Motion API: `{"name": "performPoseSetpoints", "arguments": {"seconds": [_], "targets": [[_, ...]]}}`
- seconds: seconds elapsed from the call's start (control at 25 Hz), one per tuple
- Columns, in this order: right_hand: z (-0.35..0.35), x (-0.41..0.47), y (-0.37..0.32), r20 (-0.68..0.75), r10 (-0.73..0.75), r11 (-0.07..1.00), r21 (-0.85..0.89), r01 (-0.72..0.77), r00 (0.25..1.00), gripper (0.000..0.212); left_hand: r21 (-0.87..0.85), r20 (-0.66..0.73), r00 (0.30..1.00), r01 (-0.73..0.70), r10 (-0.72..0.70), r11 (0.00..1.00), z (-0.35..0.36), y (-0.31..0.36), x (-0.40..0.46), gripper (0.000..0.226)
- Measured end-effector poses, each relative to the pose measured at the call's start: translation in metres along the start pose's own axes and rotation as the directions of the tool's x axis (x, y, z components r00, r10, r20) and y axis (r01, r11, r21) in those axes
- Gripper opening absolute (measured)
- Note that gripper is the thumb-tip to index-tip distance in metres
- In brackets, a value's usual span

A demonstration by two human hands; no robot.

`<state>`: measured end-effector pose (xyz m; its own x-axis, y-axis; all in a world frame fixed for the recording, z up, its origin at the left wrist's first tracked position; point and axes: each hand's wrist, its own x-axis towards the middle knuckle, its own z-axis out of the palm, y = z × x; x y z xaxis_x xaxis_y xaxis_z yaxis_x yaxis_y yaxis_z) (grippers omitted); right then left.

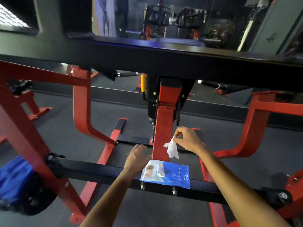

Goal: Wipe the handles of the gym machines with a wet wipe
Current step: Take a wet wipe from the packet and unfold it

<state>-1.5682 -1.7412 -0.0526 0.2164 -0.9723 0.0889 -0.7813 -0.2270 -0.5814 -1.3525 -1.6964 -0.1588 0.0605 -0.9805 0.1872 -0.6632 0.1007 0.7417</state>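
Dim gym flooring lies beneath a red steel machine frame (164,122), where the right hand (188,140) pinches a crumpled white wet wipe (172,149) while the left hand (136,158) steadies the blue plastic wipe packet (170,174) on the near black crossbar (98,173), which could slide off if released.

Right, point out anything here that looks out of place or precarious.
The blue wipe packet lies on the narrow black crossbar of the machine, overhanging it on both sides, with only the left hand at its edge. The right hand pinches a wet wipe above it. Nothing looks spilled or damaged.
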Motion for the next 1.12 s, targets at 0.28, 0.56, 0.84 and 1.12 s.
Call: {"name": "performPoseSetpoints", "arguments": {"seconds": [0.28, 0.56, 0.84, 1.12], "targets": [[0.039, 0.009, -0.075, 0.063, -0.205, 0.978, 0.055, 0.202, 0.977, 0.003, 0.011, -0.321, 0.94, 0.129, -0.119, 0.992, -0.101, -0.012, -0.049, 0.035], [0.115, -0.017, -0.205, 0.208, -0.446, 0.892, 0.188, 0.412, 0.871, 0.005, -0.001, -0.555, 0.795, 0.294, -0.245, 0.956, -0.21, -0.05, -0.153, 0.031], [0.197, -0.067, -0.355, 0.248, -0.608, 0.79, 0.285, 0.543, 0.754, 0.005, -0.048, -0.721, 0.6, 0.456, -0.347, 0.888, -0.333, -0.104, -0.259, 0.034], [0.299, -0.128, -0.51, 0.311, -0.666, 0.742, 0.361, 0.564, 0.678, 0.009, 0.036, -0.764, 0.552, 0.552, -0.333, 0.833, -0.464, -0.18, -0.372, 0.037]]}}
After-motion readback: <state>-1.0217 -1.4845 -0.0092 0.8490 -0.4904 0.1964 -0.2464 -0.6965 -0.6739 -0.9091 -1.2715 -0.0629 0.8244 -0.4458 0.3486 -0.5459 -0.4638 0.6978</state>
